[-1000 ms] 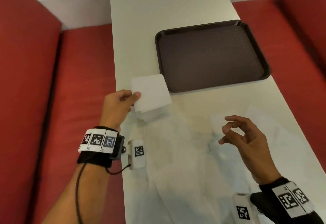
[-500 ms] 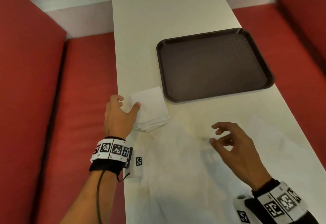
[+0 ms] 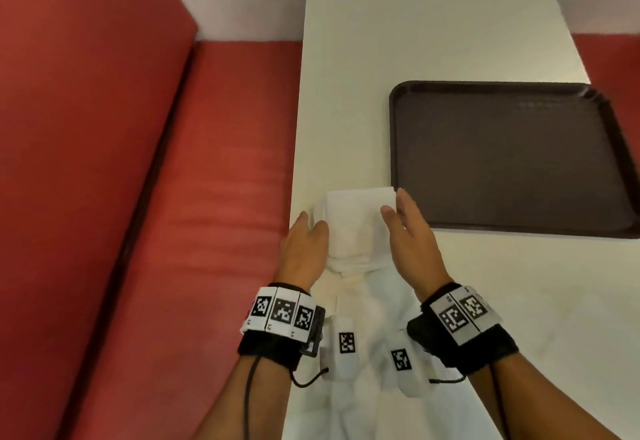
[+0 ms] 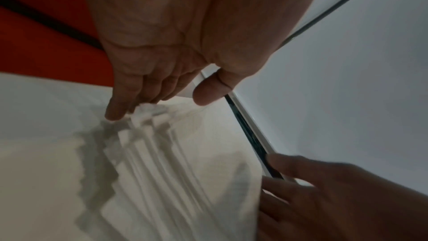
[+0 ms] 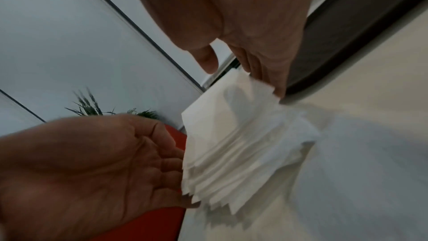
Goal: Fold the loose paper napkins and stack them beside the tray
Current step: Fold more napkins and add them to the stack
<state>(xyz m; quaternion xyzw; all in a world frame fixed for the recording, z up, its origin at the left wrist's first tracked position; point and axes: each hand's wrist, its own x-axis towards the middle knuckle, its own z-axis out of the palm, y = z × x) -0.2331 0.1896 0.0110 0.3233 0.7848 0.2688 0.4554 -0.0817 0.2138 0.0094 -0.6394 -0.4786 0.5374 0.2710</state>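
Observation:
A stack of folded white napkins [image 3: 353,228] lies on the white table [image 3: 415,24], just left of the dark brown tray [image 3: 502,155]. My left hand [image 3: 306,242] stands open against the stack's left side, straight fingers touching its edge. My right hand [image 3: 408,232] stands open against the right side, between the stack and the tray's corner. In the right wrist view the napkin stack [image 5: 243,144] shows uneven layered edges between my left hand [image 5: 97,162] and my right hand [image 5: 243,65]. The left wrist view shows my left hand [image 4: 157,98] at the napkin stack [image 4: 173,153].
Loose unfolded white napkins [image 3: 363,405] are spread on the table near my wrists. Red bench seats [image 3: 173,197] run along the table's left edge and another red seat [image 3: 616,69] lies at the far right. A green plant [image 5: 92,107] shows in the right wrist view.
My right hand moved left from above the loose napkins to the stack's right side. My left hand let the top napkin settle and now lies flat against the stack's left edge.

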